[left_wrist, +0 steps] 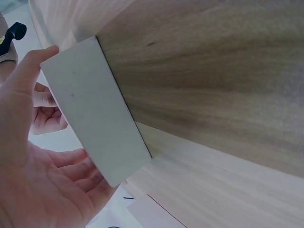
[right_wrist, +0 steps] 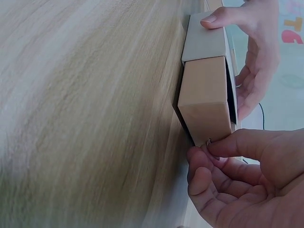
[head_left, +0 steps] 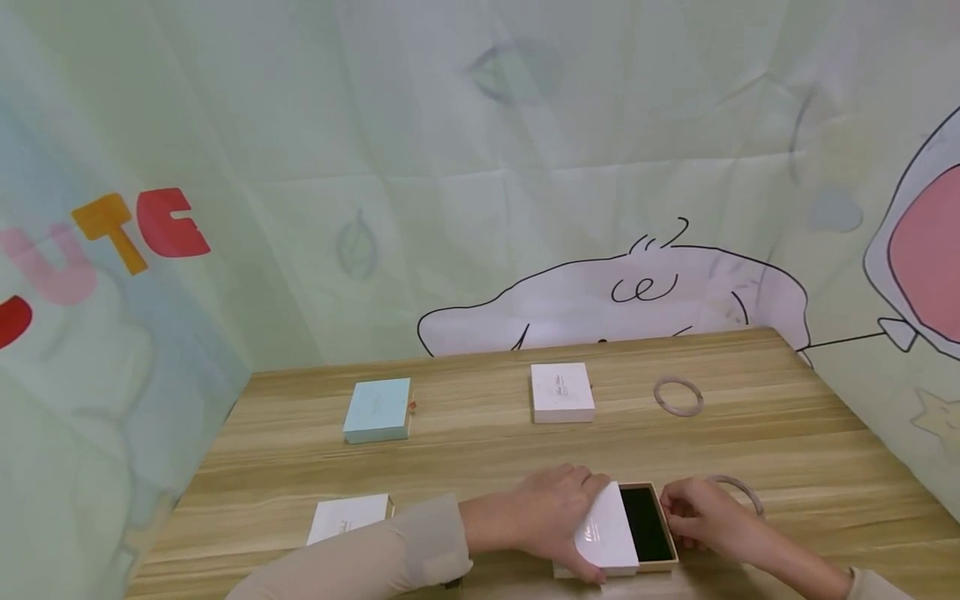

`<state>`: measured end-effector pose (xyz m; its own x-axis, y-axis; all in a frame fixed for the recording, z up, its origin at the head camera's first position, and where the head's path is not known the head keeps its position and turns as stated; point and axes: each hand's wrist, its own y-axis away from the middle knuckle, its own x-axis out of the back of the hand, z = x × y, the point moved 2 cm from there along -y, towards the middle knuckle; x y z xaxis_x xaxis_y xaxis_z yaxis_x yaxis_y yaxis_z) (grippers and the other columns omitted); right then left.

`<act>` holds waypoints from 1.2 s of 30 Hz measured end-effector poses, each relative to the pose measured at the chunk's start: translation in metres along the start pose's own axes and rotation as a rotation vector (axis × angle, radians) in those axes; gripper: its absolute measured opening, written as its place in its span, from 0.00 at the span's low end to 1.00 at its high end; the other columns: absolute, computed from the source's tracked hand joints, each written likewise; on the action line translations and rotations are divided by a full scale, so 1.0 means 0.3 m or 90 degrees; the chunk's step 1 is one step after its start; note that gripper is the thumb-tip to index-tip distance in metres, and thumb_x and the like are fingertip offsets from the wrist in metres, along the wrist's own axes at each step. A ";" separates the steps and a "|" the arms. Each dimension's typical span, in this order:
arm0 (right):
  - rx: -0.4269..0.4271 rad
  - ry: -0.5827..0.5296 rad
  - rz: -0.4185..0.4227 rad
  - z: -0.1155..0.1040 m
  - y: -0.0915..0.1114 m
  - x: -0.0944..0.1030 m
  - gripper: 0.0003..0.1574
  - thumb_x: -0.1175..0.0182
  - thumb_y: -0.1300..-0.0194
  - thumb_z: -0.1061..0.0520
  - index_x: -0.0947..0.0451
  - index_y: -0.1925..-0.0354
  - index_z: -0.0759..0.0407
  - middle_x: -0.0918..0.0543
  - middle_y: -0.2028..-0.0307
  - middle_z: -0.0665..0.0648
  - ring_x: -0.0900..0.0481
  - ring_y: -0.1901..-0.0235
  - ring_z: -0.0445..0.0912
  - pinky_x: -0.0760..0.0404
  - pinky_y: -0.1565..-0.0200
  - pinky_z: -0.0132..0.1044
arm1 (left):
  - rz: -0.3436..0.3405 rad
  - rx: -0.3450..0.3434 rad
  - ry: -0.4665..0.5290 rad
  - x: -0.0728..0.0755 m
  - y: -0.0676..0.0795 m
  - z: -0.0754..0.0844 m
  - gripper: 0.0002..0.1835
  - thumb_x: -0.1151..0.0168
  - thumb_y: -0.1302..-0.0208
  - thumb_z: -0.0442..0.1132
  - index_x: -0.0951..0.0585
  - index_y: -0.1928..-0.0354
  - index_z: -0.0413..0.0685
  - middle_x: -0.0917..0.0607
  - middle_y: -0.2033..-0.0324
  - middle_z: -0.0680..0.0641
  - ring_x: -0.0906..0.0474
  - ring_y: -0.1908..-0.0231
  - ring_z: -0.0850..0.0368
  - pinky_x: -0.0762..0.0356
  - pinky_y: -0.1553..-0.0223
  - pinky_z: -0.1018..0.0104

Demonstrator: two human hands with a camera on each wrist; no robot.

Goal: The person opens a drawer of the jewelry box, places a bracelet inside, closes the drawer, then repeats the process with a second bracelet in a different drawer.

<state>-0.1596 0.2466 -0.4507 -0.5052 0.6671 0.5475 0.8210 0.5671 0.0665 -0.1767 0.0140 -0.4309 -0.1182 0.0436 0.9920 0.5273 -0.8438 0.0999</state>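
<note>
My left hand (head_left: 547,512) grips the white outer sleeve (head_left: 609,529) of a small drawer-style gift box, thumb on the near side and fingers across the far side. Out of the sleeve's right end, the tan drawer (right_wrist: 204,83) is partly pulled, baring its black lining (head_left: 647,525). At the drawer's front, my right hand (head_left: 708,517) pinches a small pull loop (right_wrist: 208,142) between thumb and finger. The left wrist view shows the sleeve's plain white side (left_wrist: 95,111) in the left palm.
Farther back on the wooden table (head_left: 465,450) lie a light blue box (head_left: 378,408), a white box (head_left: 562,392) and a pale bangle (head_left: 701,400). Another bangle (head_left: 750,493) lies just behind my right hand. My left forearm partly covers one more white box (head_left: 345,515).
</note>
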 end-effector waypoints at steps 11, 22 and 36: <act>0.000 0.008 -0.002 0.004 0.005 0.006 0.12 0.45 0.36 0.72 0.28 0.73 0.59 0.27 0.82 0.44 0.30 0.83 0.35 0.28 0.83 0.31 | -0.003 0.004 -0.016 0.001 0.000 0.005 0.57 0.35 0.53 0.77 0.34 0.31 0.44 0.22 0.49 0.51 0.29 0.56 0.65 0.29 0.54 0.76; -0.012 0.018 0.002 0.010 0.013 0.012 0.12 0.44 0.35 0.72 0.28 0.73 0.60 0.28 0.82 0.45 0.30 0.83 0.36 0.28 0.83 0.31 | -0.016 0.005 -0.012 0.011 0.002 0.010 0.57 0.34 0.53 0.76 0.34 0.30 0.43 0.22 0.47 0.50 0.28 0.54 0.64 0.29 0.52 0.75; 0.014 0.019 0.014 0.014 0.015 0.019 0.13 0.45 0.38 0.73 0.27 0.74 0.58 0.28 0.83 0.43 0.31 0.85 0.34 0.27 0.84 0.32 | -0.023 0.020 0.001 0.007 -0.001 0.008 0.57 0.33 0.54 0.76 0.34 0.30 0.44 0.23 0.47 0.51 0.29 0.54 0.64 0.28 0.53 0.74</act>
<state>-0.1600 0.2549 -0.4507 -0.4790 0.6643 0.5739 0.8252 0.5637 0.0362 -0.1751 0.0156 -0.4286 -0.1391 0.0726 0.9876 0.5486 -0.8247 0.1379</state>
